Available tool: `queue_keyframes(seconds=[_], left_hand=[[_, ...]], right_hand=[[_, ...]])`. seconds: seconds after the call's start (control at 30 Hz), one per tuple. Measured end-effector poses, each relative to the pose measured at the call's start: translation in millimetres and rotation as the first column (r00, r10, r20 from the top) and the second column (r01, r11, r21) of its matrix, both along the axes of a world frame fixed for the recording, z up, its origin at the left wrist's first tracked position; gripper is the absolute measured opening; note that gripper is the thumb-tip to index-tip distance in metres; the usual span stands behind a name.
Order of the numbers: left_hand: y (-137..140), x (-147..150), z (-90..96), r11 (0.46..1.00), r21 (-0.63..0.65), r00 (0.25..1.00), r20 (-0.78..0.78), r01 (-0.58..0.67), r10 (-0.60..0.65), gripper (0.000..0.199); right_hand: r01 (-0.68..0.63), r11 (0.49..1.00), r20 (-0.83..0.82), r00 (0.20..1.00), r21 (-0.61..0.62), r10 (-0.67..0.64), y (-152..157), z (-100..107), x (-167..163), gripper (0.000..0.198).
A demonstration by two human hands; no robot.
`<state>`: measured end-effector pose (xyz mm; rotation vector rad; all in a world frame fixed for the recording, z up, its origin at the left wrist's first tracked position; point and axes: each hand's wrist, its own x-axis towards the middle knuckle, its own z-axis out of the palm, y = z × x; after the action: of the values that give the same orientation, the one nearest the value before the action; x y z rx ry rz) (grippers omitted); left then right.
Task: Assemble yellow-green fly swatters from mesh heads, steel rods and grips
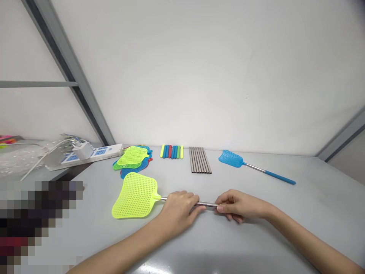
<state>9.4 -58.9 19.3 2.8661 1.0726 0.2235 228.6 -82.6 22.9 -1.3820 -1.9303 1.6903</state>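
A smooth grey tabletop point(327, 213) carries, along its back from left to right, overlapping yellow, green, blue and red perforated plastic swatter heads point(132, 156), a row of slim coloured grips point(170, 151), parallel silvery metal tubes point(200, 160), and a blue mesh swatter with metal shaft and blue handle point(256, 168), lying aslant.

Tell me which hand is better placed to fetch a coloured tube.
Probably the right hand: it only pinches the end of the metal rod, while the left hand grips it near the yellow swatter head and could steady it alone. The left is nearer the coloured tubes, but has the fuller hold.
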Motion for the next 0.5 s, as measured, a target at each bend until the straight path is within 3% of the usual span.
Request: queue_keyframes(seconds=[0.17,0.5], left_hand=[[6.1,-4.7,3.8,0.997,-0.061,0.999,0.004,0.039,-0.039,0.034],[11.4,-16.9,8.2,0.987,-0.158,0.999,-0.048,-0.02,0.012,0.04]], right_hand=[[0.044,0.936,0.094,0.992,0.348,-0.082,-0.3,0.9,-4.7,0.031],[-0.003,0.947,0.091,0.995,0.321,-0.028,-6.1,8.5,-12.3,0.032]])
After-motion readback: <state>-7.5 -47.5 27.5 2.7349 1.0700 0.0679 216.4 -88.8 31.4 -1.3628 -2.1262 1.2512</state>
